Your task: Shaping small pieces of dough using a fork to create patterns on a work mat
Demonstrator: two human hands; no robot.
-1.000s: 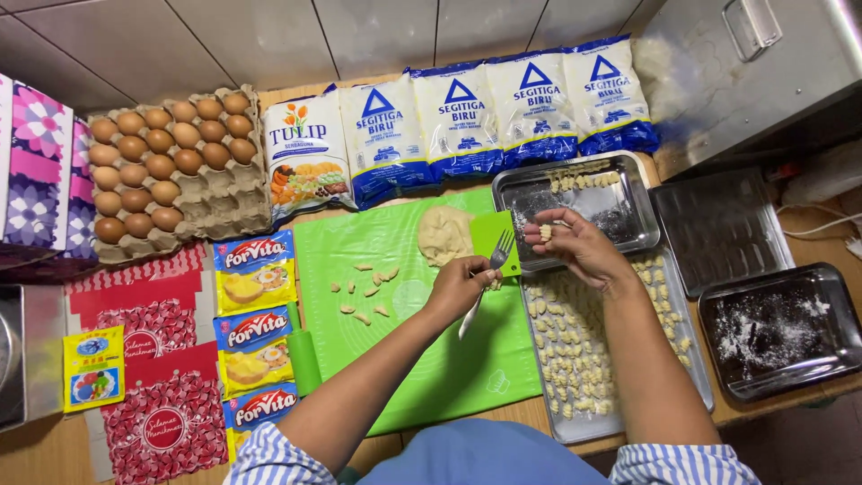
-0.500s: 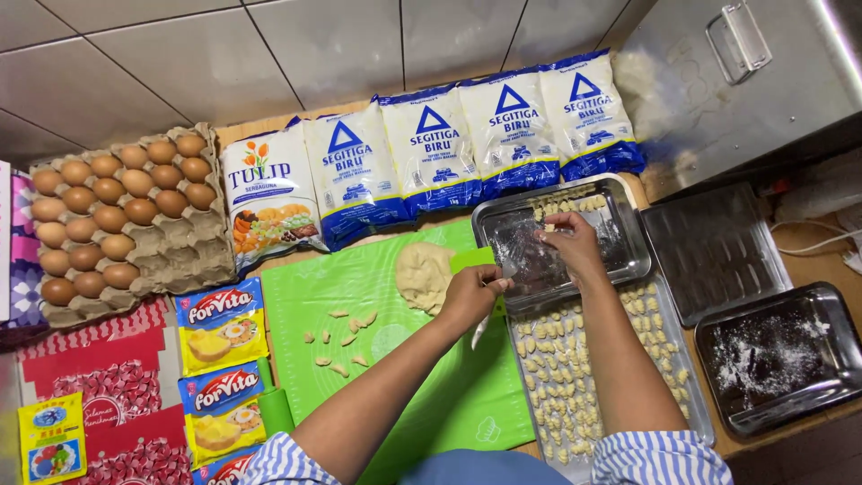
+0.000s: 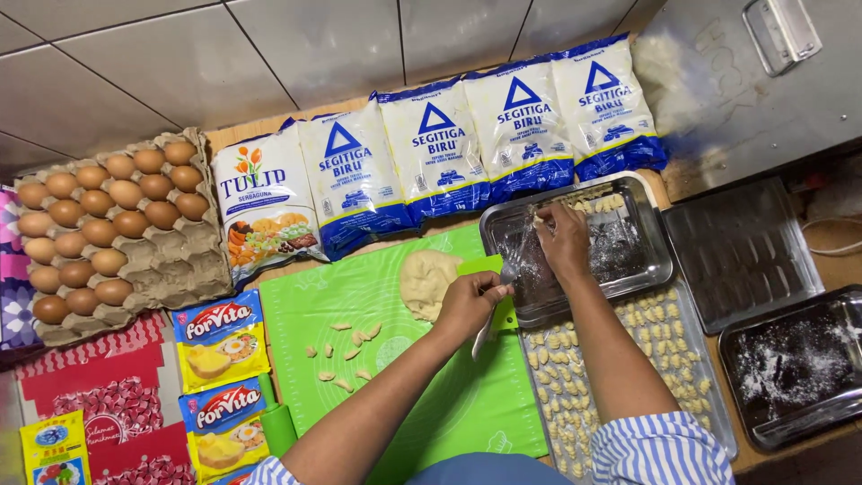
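Green silicone, the baking mat (image 3: 431,395) lies nearest you on the table, and on it sit a few small cut dough pieces (image 3: 346,355) and, further up, the pale dough lump (image 3: 426,283). Your left hand (image 3: 467,305) rests at the mat's right edge with its grip closed around the handle of a metal fork (image 3: 492,314), tines pointing toward the trays. Judge that fork as stiff and light, easy to keep steady if you hold it low on the handle as you do now. To the right of the mat a long tray (image 3: 709,395) carries rows of shaped pieces, close together but mostly apart. Beyond it your right hand (image 3: 561,238) reaches into the floured metal tray (image 3: 646,269); its fingers are curled down at the tray's far left corner, beside a short row of pieces, and you cannot tell whether the grip pinches one or only presses on it. Treat each piece as soft, light and easily squashed; the flour probably keeps it from sticking, so take it gently by its sides with fingertips rather than squeezing across the ridges. Farthest off, blue-and-white flour bags (image 3: 503,130) line the tiled wall, with an egg carton (image 3: 117,224) at the left
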